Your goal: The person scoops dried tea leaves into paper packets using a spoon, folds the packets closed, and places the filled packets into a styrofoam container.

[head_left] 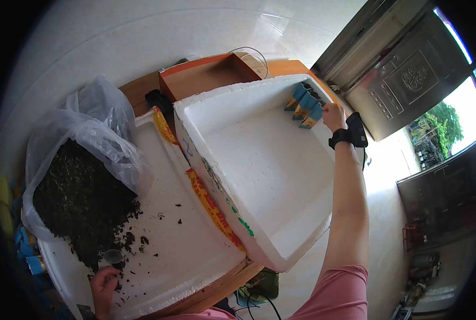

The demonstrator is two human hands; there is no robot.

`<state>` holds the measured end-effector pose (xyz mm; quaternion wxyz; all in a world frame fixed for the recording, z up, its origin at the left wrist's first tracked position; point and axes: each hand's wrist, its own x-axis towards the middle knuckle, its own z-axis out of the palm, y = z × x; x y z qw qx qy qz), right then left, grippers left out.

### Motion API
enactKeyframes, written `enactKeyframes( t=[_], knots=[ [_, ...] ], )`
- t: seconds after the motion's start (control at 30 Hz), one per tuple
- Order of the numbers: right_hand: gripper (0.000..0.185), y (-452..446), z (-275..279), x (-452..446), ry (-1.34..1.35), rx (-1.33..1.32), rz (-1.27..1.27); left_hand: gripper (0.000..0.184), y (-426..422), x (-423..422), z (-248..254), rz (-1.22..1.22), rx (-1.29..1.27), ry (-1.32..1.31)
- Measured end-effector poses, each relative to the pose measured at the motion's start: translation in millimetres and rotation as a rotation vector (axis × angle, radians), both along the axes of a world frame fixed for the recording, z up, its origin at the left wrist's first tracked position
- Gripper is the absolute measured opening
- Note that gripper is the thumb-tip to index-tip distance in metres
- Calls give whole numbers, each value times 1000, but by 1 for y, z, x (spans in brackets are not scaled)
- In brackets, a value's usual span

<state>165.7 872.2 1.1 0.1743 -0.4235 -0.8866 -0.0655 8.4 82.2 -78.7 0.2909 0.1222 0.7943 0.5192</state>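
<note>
Several blue packets (305,109) leave the foam box (270,160) roomy, right hand (334,117) curled at its edge, left hand (105,284) outside, grips unclear.

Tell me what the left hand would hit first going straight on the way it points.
Probably the small clear cup just ahead of the left hand, though they may already be touching; past it lies the dark loose heap.

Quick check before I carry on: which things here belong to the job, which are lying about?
Apparently in use:
dark loose material
plastic bag
clear cup by left hand
blue packets by right hand
foam box
foam tray

Probably lying about:
orange box
black item
</note>
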Motion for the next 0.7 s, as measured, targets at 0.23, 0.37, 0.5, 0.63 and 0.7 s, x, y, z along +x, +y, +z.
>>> enactKeyframes(
  t=[0.23, 0.37, 0.5, 0.63, 0.7],
  knots=[
    [19, 7, 8, -1, -56, -3, -11, 18, 2, -1, 0, -2, -17, 12],
    [18, 9, -1, -4, 36, -89, -16, 18, -1, -2, -1, 27, -17, -28],
    [20, -3, -5, -7, 129, -108, -28, 17, -1, -2, 0, 12, -28, 4],
    [20, 1, -8, -1, 22, -1, -12, 17, -1, -3, -1, 5, -16, -4],
    [23, 0, -7, -1, 37, -8, -14, 17, 1, -2, 4, 19, -12, -36]
  ],
)
